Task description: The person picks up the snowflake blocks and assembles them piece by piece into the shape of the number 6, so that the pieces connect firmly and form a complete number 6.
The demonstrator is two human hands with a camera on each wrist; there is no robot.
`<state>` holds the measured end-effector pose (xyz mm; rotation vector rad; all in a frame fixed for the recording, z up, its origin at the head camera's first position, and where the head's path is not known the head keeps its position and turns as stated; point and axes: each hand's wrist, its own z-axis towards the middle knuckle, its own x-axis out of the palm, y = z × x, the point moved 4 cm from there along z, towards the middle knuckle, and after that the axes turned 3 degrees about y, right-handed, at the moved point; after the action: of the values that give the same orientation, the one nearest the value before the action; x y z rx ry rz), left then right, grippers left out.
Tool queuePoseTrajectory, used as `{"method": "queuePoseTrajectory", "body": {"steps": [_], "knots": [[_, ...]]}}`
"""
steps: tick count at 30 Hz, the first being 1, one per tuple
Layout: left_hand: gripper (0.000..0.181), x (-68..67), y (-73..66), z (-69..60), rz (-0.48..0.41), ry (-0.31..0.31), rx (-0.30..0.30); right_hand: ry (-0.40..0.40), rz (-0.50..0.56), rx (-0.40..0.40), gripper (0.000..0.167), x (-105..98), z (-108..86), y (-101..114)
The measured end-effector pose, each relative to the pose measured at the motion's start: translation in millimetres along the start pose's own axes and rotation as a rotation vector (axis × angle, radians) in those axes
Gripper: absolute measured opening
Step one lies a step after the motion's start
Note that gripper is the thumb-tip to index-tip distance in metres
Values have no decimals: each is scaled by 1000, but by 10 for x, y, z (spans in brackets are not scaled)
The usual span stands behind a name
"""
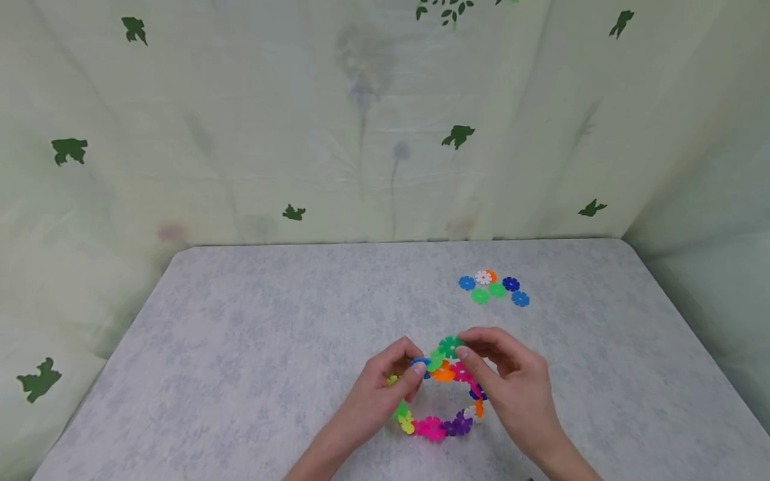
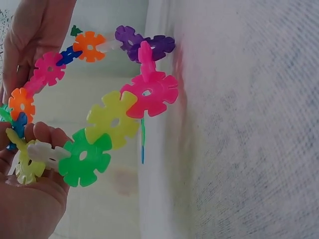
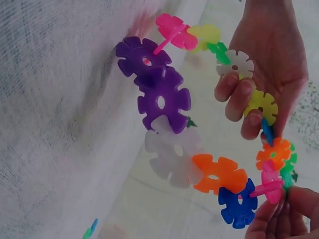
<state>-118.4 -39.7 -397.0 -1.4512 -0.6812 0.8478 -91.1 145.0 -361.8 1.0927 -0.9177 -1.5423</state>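
A ring-shaped chain of notched plastic snowflake discs (image 1: 431,428) hangs between both hands just above the table. Its discs are pink, purple, white, orange, blue, yellow and green, slotted into one another. At the ring's far left, my left hand (image 1: 380,387) pinches a blue disc (image 1: 419,363) between thumb and fingers. Thumb and fingertips of my right hand (image 1: 519,377) hold a green disc (image 1: 450,346) by its edge. That disc meets a lighter green one (image 1: 436,361) beside the blue disc. In the left wrist view, fingers partly hide the white disc (image 2: 46,153).
Several loose discs lie farther back on the grey table, among them a white disc (image 1: 483,277), a dark blue disc (image 1: 511,284) and a light green disc (image 1: 479,296). A pale curtain (image 1: 337,133) with green bird shapes stands behind the table (image 1: 240,321).
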Motion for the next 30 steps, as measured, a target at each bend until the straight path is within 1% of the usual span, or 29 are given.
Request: {"method": "queuePoseTrajectory", "body": {"steps": [3, 5, 8, 10, 13, 17, 20, 24, 26, 28, 30], "knots": [[16, 6, -4, -9, -13, -17, 4, 8, -4, -14, 18, 7, -6, 0], [15, 6, -8, -13, -15, -29, 18, 9, -19, -11, 19, 7, -11, -2], [14, 3, -11, -15, -24, -39, 54, 16, -46, -13, 21, 6, -17, -2], [14, -1, -12, -11, -23, -42, 77, 27, -64, -29, 22, 3, -15, 1], [15, -3, -7, -6, -17, -47, 89, 51, -71, -76, 25, -6, 2, 6], [17, 11, 18, 6, -28, -65, 71, 93, -52, -138, 25, -17, 29, -4], [17, 32, 36, 12, -38, -80, 33, 124, -34, -151, 24, -18, 41, -30], [15, 51, 31, 10, -27, -92, -7, 122, -20, -132, 21, -15, 52, -66], [15, 57, 20, 8, -25, -92, -12, 107, -21, -104, 20, -14, 56, -83], [14, 61, 11, 12, -40, -82, -3, 102, -14, -66, 19, -6, 56, -105], [13, 67, 11, 21, -78, -61, -2, 126, 5, -25, 19, 12, 51, -133]]}}
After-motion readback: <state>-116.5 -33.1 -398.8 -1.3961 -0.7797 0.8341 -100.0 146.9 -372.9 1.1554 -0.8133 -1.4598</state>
